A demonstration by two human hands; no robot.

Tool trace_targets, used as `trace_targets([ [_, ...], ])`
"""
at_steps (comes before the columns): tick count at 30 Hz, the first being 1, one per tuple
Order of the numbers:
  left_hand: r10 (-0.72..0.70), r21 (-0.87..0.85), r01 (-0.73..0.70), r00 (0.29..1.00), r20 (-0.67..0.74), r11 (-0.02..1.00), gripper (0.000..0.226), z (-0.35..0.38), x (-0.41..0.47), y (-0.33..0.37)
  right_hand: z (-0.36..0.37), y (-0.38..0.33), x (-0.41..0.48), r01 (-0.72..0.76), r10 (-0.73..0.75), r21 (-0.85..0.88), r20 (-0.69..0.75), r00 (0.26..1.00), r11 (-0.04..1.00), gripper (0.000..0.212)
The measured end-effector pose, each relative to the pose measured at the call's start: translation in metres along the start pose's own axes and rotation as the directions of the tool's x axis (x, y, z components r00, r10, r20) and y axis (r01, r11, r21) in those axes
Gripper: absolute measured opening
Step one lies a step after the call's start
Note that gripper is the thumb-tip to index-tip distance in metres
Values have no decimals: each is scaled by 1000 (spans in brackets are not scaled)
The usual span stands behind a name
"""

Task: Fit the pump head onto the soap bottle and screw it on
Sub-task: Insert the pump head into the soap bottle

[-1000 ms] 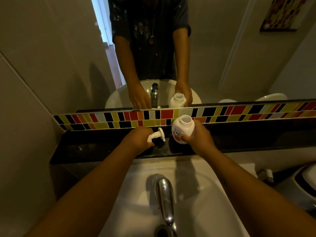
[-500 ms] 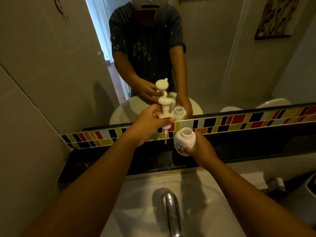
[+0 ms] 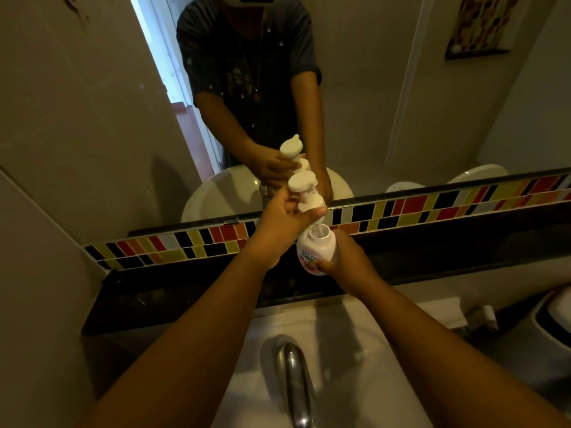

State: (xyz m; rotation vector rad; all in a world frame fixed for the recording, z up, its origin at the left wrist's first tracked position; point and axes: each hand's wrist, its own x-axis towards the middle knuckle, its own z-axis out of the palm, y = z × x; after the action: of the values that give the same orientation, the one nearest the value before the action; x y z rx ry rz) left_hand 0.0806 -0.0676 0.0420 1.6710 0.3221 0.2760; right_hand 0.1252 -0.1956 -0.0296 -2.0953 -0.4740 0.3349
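The left hand [image 3: 279, 225] is curled around the pump head [image 3: 304, 193], thumb and fingers pinched on its white collar, with the broad cream top standing above the fist. The pump is tilted a little, its top leaning left and away. Its thin dip tube runs down from under the thumb and enters the open mouth of the bottle [image 3: 315, 250]; the collar sits above the neck and is not yet down on it.

The right hand [image 3: 346, 262] is wrapped around the bottle from the right and below, thumb across the front near the printed label, fingers hidden behind. The bottle is white, round-shouldered and leans slightly left, held in the air in front of the dark ledge [image 3: 185, 288] and the strip of coloured tiles [image 3: 432, 208].

Both forearms reach out over the white basin [image 3: 355, 366], with the chrome tap [image 3: 293, 381] between them. The mirror [image 3: 92, 118] above the tiles shows the same hands and pump from the far side
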Motion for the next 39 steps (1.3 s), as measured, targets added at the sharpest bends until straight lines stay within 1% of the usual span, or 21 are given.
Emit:
trace_targets([
  [2,-21,32,20,1000,13,999,69,2,2,-8,0,0,0,-3,3,-5,0,1000,1000,65],
  [6,-54,45,52,998,44,998,70,1,4,-21,3,2,0,-32,32,18,6,999,999,71],
  [11,-58,69,53,996,73,996,70,3,8,-23,3,0,2,-31,31,-1,3,1000,1000,70],
  [16,-69,123,54,990,122,991,72,7,12,-21,4,1,0,-36,36,35,3,999,999,74],
  [21,-77,202,44,984,158,978,75,1,17,-16,1,2,2,-28,27,23,15,1000,999,73],
  [24,-87,246,37,977,196,969,79,-3,19,-16,2,3,2,-47,47,32,24,999,998,73],
  [29,-70,369,-18,972,223,929,80,-4,18,-26,4,4,2,-58,58,58,11,998,997,72],
  [34,-122,356,26,961,250,934,77,-6,18,-32,3,4,3,-67,66,45,21,998,997,74],
  [39,-107,361,16,967,233,932,77,-9,13,-36,-2,1,2,-43,41,29,48,998,999,69],
])
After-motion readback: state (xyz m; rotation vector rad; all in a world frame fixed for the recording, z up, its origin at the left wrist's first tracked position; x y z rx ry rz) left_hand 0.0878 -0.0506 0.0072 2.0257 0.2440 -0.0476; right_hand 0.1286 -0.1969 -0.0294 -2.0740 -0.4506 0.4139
